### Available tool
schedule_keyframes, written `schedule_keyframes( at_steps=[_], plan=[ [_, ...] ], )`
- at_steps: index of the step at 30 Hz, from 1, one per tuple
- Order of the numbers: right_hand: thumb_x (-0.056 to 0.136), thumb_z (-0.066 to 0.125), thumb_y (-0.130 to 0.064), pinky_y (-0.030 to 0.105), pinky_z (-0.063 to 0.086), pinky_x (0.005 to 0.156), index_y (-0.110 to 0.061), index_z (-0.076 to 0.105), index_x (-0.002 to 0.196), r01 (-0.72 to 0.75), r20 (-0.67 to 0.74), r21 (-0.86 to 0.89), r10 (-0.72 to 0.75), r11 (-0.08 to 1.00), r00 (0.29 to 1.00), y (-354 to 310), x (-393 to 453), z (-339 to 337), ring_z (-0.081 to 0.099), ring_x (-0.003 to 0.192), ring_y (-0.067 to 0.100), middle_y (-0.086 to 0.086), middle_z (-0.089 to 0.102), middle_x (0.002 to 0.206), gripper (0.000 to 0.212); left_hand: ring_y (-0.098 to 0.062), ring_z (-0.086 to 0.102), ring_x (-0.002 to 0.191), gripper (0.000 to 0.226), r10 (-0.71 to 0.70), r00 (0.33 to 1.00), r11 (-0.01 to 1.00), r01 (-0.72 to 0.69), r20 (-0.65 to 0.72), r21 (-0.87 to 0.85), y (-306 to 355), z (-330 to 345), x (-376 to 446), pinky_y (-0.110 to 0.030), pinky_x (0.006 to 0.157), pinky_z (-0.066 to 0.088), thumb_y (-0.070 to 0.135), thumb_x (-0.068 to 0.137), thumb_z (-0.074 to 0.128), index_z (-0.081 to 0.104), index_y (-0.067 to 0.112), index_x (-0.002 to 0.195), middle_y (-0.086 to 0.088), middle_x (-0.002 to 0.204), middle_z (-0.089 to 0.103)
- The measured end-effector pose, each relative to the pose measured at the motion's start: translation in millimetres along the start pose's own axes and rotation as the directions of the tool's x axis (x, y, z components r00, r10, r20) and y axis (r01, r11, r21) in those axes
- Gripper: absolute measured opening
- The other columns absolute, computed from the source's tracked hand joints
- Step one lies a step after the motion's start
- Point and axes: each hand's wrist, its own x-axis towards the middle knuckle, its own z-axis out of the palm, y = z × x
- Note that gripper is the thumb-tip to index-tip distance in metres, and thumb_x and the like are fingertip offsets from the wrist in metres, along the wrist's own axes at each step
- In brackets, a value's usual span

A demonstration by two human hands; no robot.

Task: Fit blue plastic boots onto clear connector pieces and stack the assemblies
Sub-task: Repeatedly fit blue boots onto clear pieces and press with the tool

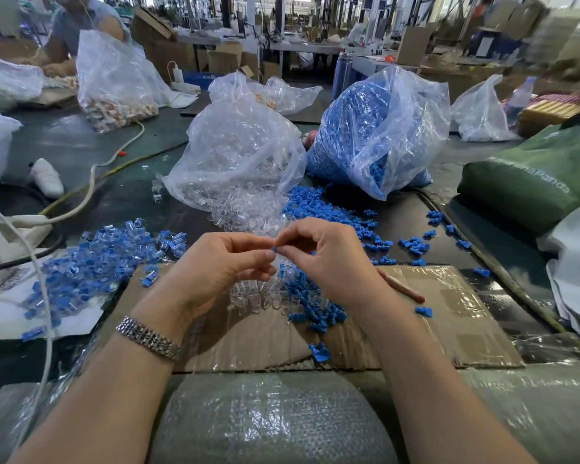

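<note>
Now blue boot (274, 250) between (pinching) fingers (265, 254).

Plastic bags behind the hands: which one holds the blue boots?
The right-hand bag, packed blue and spilling boots at its base. The bag beside it on the left holds only clear connector pieces.

A small blue boot (274, 250) sits pinched above heaped clear connector pieces (258, 293) on cardboard.

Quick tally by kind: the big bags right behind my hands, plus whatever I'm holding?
Bag of clear connector pieces: 1
Bag of blue boots: 1
Blue boot pinched at the fingertips: 1
Total: 3
</note>
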Motion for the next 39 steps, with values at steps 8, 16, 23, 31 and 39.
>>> schedule_keyframes(
  at_steps=[8,16,23,31,39],
  plan=[
    [0.090,0.077,-0.013,0.032,0.059,0.084,-0.012,0.076,0.098,-0.067,-0.015,0.123,0.069,0.990,0.998,-1.7,2.1,-2.2,0.071,0.082,0.009,-0.003,0.076,0.086,0.008,-0.022,0.075,0.075,0.021,0.221,0.973,0.953,-0.199,-0.073,0.229,-0.2,10.6,-3.1,-0.023,0.067,0.059,0.004,0.083,0.075,0.071,0.008,0.103,-0.013,0.087,0.076],
    [0.091,0.075,-0.011,0.017,0.053,0.073,-0.020,0.076,0.094,-0.047,-0.021,0.236,0.053,0.971,0.998,0.7,2.2,-8.2,0.069,0.077,0.002,-0.006,0.076,0.084,0.010,-0.024,0.076,0.084,0.026,0.221,0.974,0.971,-0.217,-0.039,0.102,6.6,12.2,-9.9,-0.022,0.073,0.059,0.013,0.085,0.070,0.073,0.002,0.107,-0.015,0.093,0.077],
    [0.097,0.069,-0.015,0.015,0.048,0.078,-0.018,0.070,0.101,0.049,-0.026,-0.007,-0.049,0.999,0.998,0.3,1.4,-2.3,0.063,0.083,0.003,-0.010,0.069,0.089,0.006,-0.030,0.077,0.088,0.028,0.220,0.975,0.975,-0.219,-0.038,0.042,6.7,9.9,-9.3,-0.025,0.075,0.060,0.010,0.081,0.070,0.073,0.001,0.107,-0.017,0.095,0.078],
    [0.095,0.072,-0.019,0.018,0.051,0.080,-0.020,0.071,0.103,0.039,-0.028,-0.001,-0.039,0.999,0.999,-2.0,1.2,-10.1,0.066,0.088,0.005,-0.011,0.071,0.091,0.009,-0.032,0.076,0.090,0.024,0.203,0.979,0.979,-0.203,-0.020,0.018,3.0,6.9,-5.7,-0.025,0.076,0.060,0.011,0.084,0.071,0.075,0.003,0.107,-0.018,0.097,0.077],
    [0.089,0.066,-0.059,0.044,0.047,0.095,-0.011,0.056,0.096,-0.540,-0.040,-0.638,0.677,0.549,0.735,28.6,-2.0,-43.2,0.051,0.110,0.033,0.015,0.050,0.119,0.049,-0.031,0.076,0.092,0.022,0.218,0.974,0.975,-0.219,-0.061,-0.021,0.9,4.2,-3.5,-0.027,0.077,0.060,0.014,0.083,0.073,0.077,0.007,0.103,-0.018,0.099,0.077]
  ],
)
